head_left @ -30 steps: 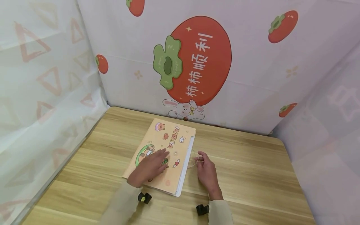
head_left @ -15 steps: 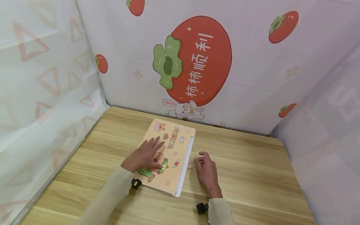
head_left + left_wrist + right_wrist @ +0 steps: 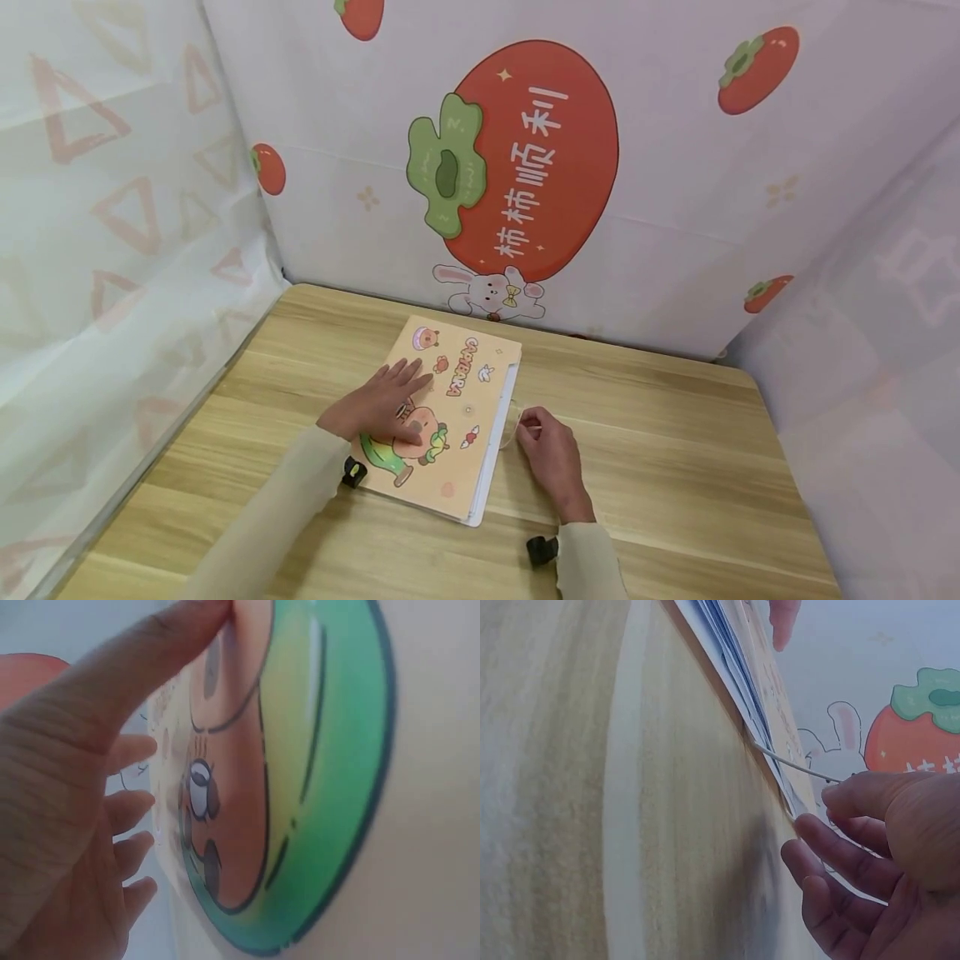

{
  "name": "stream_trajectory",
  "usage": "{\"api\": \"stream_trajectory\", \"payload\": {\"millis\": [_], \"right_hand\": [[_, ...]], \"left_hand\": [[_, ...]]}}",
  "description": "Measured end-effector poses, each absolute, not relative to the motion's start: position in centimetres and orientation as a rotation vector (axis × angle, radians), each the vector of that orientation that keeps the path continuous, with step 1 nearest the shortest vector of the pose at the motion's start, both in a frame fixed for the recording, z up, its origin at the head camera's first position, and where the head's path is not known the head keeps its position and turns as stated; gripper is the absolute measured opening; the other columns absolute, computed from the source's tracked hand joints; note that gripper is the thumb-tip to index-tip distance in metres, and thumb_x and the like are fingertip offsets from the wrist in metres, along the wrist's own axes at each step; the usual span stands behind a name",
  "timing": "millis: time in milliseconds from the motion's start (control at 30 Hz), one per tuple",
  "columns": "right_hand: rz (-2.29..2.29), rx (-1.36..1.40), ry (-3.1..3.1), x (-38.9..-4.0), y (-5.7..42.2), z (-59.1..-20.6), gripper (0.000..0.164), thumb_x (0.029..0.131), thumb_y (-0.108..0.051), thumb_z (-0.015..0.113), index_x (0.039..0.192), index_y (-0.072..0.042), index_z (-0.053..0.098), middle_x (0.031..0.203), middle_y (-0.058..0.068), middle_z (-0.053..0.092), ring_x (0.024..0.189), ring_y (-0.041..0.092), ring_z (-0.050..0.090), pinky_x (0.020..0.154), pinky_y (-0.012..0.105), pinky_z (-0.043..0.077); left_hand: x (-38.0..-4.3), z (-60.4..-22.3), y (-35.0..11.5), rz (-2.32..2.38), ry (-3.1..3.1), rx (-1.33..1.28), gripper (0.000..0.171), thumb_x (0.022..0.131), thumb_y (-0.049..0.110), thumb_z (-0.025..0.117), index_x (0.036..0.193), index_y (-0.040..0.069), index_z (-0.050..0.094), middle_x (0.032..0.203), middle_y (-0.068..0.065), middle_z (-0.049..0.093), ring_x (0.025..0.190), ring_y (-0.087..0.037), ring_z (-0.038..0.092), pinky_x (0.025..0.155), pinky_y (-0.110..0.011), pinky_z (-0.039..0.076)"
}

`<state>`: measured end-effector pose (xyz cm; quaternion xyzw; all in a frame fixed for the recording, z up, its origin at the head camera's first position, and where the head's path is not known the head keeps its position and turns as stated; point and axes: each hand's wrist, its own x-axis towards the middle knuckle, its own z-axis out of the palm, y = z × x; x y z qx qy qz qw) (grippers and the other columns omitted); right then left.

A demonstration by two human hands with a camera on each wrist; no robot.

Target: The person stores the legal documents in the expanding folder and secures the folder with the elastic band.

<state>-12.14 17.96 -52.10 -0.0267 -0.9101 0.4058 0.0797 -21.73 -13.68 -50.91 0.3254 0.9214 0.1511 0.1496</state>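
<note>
A peach-coloured document folder [image 3: 480, 467] with capybara drawings lies closed on the table, its white inner sheets showing along the right edge. A thin pale elastic cord [image 3: 793, 764] loops out from that edge. My right hand [image 3: 553, 458] pinches the cord between thumb and forefinger, just right of the folder, with its other fingers loosely bent in the right wrist view. On the left part of the cover, my left hand [image 3: 375, 404] rests with fingers spread, hiding part of the green-and-brown capybara picture [image 3: 345, 787].
The wooden table [image 3: 675, 467] stretches out on both sides of the folder. Behind it stands a white cloth backdrop [image 3: 330, 242] printed with persimmons and a rabbit. Pale printed cloth [image 3: 90, 333] also borders the left and right sides.
My left hand has slid leftward across the cover and lies flatter with spread fingers. My right fingers have closed together on the cord. The folder has stayed in place.
</note>
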Motion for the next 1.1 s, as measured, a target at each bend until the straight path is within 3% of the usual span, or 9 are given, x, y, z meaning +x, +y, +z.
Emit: {"api": "stream_trajectory", "payload": {"millis": [233,467,900,1100], "right_hand": [[1.205,-0.028,-2.765,-12.3,18.0,-52.1,0.011,0.095,-0.008,0.07,0.105,-0.007,0.071,0.1,0.002,0.073,0.09,0.018,0.072,0.08,0.042,0.056],[1.198,0.0,-2.763,-12.8,17.8,-51.9,0.01,0.095,-0.007,0.07,0.105,-0.007,0.07,0.101,0.003,0.073,0.09,0.018,0.072,0.08,0.042,0.057],[1.218,0.097,-2.79,-13.9,17.0,-52.1,0.024,0.098,-0.015,0.072,0.121,-0.008,0.071,0.103,0.0,0.072,0.087,0.013,0.068,0.08,0.039,0.055],[1.203,0.179,-2.823,-14.4,16.9,-52.4,0.039,0.098,-0.02,0.072,0.136,-0.011,0.066,0.107,0.0,0.07,0.092,0.013,0.067,0.084,0.039,0.054]], "left_hand": [[-22.1,-51.4,-14.0,0.375,2.643,0.991,0.104,0.079,0.068,0.077,0.162,0.02,0.037,0.17,-0.016,0.012,0.154,-0.041,0.006,0.12,-0.061,0.005],[-22.8,-52.0,-14.1,0.353,2.627,1.038,0.105,0.08,0.074,0.071,0.164,0.025,0.032,0.17,-0.014,0.007,0.155,-0.039,0.003,0.12,-0.06,0.002],[-22.8,-52.3,-14.2,0.36,2.591,1.019,0.11,0.079,0.076,0.07,0.166,0.026,0.025,0.171,-0.015,0.002,0.155,-0.039,-0.003,0.12,-0.059,0.0],[-22.7,-52.5,-14.0,0.398,2.575,1.004,0.11,0.079,0.075,0.07,0.166,0.023,0.025,0.17,-0.016,0.001,0.154,-0.041,-0.003,0.119,-0.06,-0.002]]}}
